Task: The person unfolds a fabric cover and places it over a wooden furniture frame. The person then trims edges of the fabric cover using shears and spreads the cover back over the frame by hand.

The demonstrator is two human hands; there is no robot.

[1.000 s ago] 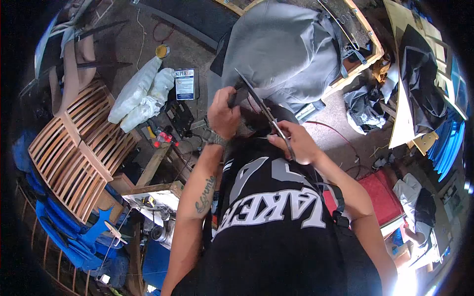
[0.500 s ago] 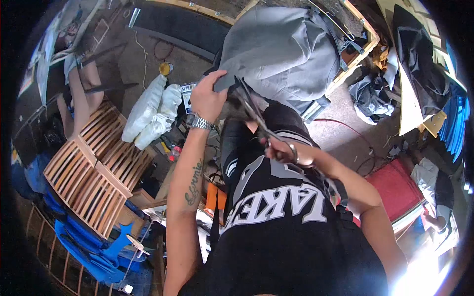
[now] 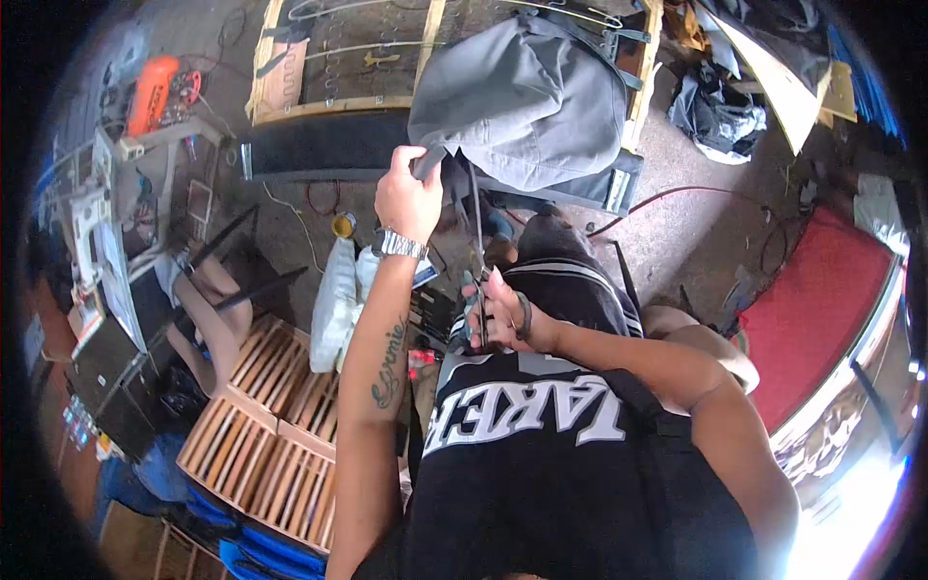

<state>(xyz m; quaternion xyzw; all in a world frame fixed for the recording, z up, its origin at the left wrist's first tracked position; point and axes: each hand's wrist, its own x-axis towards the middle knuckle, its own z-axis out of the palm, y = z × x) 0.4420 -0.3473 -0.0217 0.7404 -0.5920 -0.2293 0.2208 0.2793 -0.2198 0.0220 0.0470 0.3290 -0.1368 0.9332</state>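
A grey fabric cover (image 3: 522,106) lies bunched over a wooden spring frame. My left hand (image 3: 408,198), wearing a metal watch, pinches the cover's near left edge between thumb and fingers. My right hand (image 3: 503,314) is closed around the handles of a pair of long scissors (image 3: 478,222) in front of my torso. The blades point away from me, and their tips are at the fabric edge, just right of my left hand. Whether the tips touch the cloth I cannot tell.
The wooden frame (image 3: 423,68) with wire springs and a dark front band lies beyond. Stacked slatted wooden panels (image 3: 261,435) and white plastic-wrapped bundles (image 3: 333,304) are at left, near another person's bare legs (image 3: 208,333). At right are a black plastic bag (image 3: 715,116) and a red panel (image 3: 817,309).
The scissors have swung from a slant to nearly upright, their tips now at the fabric edge. My right hand has shifted left and nearer my body. The view has turned, showing more of the frame.
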